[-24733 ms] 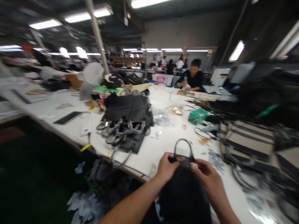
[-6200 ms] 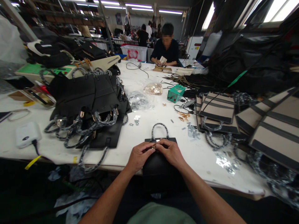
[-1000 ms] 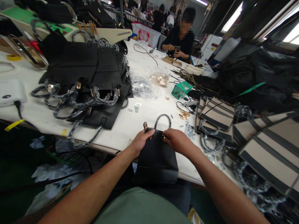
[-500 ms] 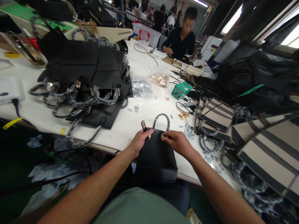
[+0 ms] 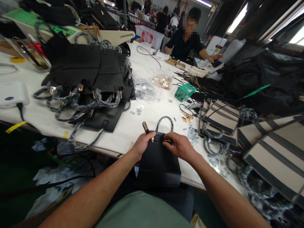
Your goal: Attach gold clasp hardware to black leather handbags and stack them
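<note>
A black handbag (image 5: 160, 160) rests at the table's front edge, close to my body. Its handle (image 5: 165, 118), wrapped in clear plastic, arches up at the far side. My left hand (image 5: 142, 146) is closed on the bag's upper left edge, the thumb lying on top. A short black strap with a gold metal tip (image 5: 145, 126) sticks up beside that thumb. At the upper right of the bag, my right hand (image 5: 180, 146) pinches a small gold metal fitting (image 5: 167, 140) against or just over the black panel; contact cannot be made out.
Black handbags (image 5: 83, 66) are piled on the left. Striped bag panels (image 5: 273, 152) lie on the right. Gold fittings (image 5: 187, 117), metal plates (image 5: 193, 134) and a green box (image 5: 184, 91) sit beyond my right hand. A co-worker (image 5: 185, 42) sits across the table.
My right hand's fingers have curled and shifted slightly, and more of the gold fitting shows. My left hand keeps its hold on the bag. The co-worker's arm has stretched out sideways.
</note>
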`<action>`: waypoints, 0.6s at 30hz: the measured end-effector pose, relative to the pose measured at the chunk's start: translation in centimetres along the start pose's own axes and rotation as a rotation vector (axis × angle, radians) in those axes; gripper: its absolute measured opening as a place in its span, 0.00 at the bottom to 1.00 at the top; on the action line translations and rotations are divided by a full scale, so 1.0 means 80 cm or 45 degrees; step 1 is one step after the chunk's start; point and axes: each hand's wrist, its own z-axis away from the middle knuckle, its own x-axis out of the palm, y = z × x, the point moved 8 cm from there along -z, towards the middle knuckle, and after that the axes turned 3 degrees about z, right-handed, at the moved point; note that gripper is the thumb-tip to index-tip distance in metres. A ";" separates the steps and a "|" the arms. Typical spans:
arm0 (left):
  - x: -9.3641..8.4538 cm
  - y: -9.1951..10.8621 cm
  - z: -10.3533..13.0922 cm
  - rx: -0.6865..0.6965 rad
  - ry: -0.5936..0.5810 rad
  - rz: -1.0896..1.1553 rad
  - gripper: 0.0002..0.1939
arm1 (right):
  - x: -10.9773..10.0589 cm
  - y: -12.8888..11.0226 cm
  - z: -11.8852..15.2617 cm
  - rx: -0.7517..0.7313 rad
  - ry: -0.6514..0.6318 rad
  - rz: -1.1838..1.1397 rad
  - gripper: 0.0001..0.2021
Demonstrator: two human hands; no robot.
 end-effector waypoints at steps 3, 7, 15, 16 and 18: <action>0.000 0.001 0.000 0.016 0.009 -0.015 0.19 | -0.003 -0.006 -0.004 -0.010 -0.004 0.039 0.05; 0.001 0.001 0.000 0.017 0.034 -0.054 0.19 | 0.000 -0.009 -0.007 -0.056 -0.003 0.013 0.03; -0.004 -0.002 -0.003 0.059 0.080 -0.057 0.17 | 0.009 -0.004 -0.005 -0.135 -0.087 -0.156 0.02; -0.004 -0.002 -0.003 0.061 0.082 -0.059 0.17 | 0.010 -0.002 -0.005 -0.137 -0.096 -0.160 0.03; -0.003 -0.001 -0.002 0.059 0.075 -0.055 0.17 | 0.011 0.002 -0.005 -0.124 -0.087 -0.154 0.04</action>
